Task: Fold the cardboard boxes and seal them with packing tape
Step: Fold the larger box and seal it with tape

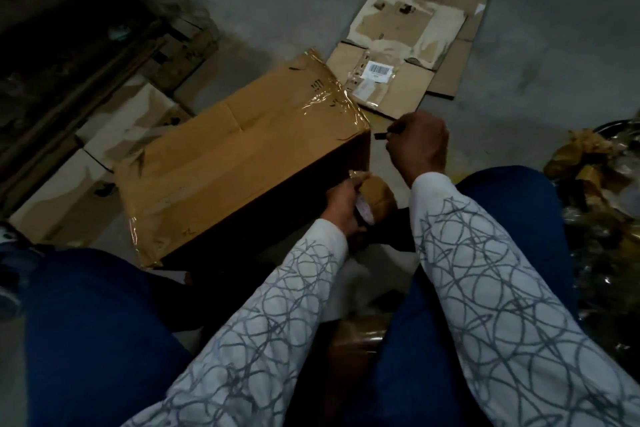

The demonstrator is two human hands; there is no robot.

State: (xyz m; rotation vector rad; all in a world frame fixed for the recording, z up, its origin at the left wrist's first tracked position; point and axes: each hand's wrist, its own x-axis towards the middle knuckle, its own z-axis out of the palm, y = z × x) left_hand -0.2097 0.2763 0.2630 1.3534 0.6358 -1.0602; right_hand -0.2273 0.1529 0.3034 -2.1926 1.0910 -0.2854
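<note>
The left hand [343,204] is gripping the tape roll [375,196] against the near corner of the cardboard box [235,156], sitting on the floor left of both hands; apart from it, the right hand [419,146] is clenching a small dark tool [381,136], possibly a cutter

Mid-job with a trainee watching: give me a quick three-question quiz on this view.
1. True or false: the left hand grips the tape roll.
2. The right hand holds: A) a small dark tool B) the tape roll C) nothing.
3. Fill in: the barcode label sits on the ____ cardboard beyond the box.
Key: 1 true; 2 A; 3 flattened.
</note>
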